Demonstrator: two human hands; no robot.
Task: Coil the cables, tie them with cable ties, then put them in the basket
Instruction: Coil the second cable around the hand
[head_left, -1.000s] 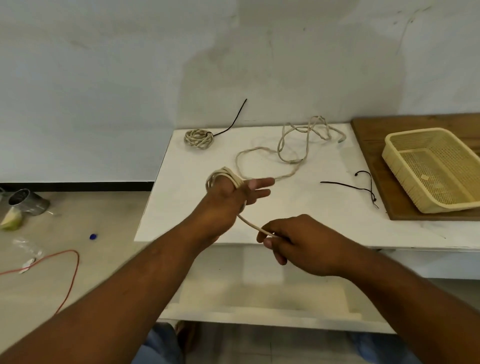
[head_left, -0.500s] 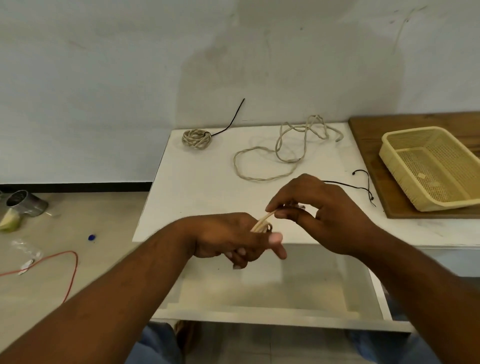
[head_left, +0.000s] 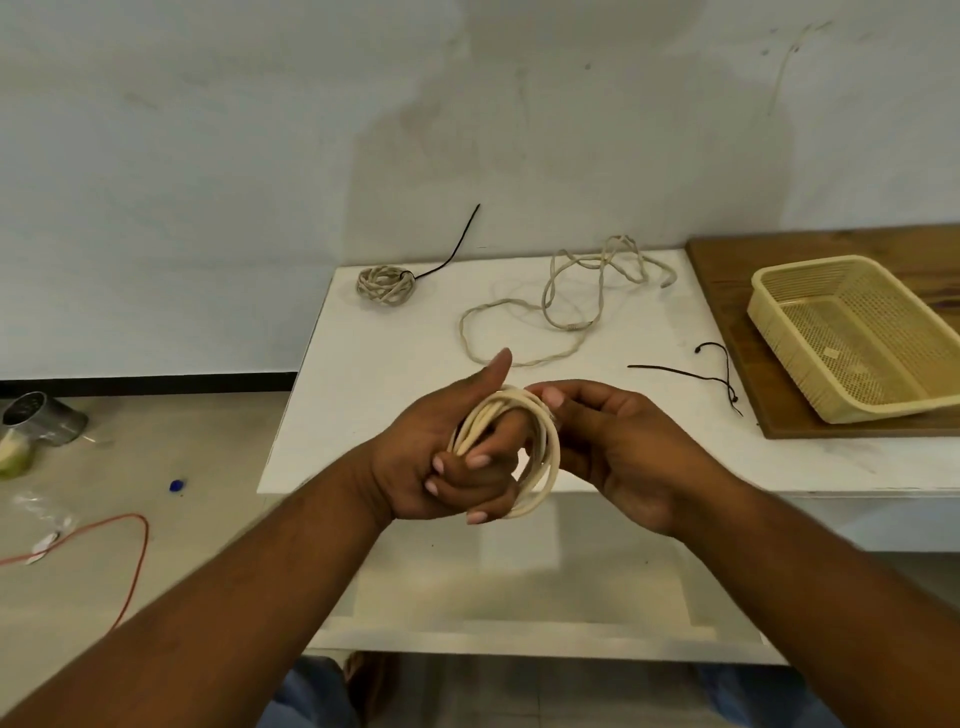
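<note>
Cable coil (head_left: 551, 452) hung in front of us, over the near table edge. Its loops were wrapped on our left hand (head_left: 441, 462), whose fingers curled round them. Our right hand (head_left: 623, 447) pinched the loops at their top. Black cable ties (head_left: 675, 371) lay further right, nearer our right hand, and the basket (head_left: 787, 364) stood beyond them.

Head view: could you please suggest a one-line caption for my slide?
Left hand grips a cream cable coil while the right hand pinches its top.
</note>
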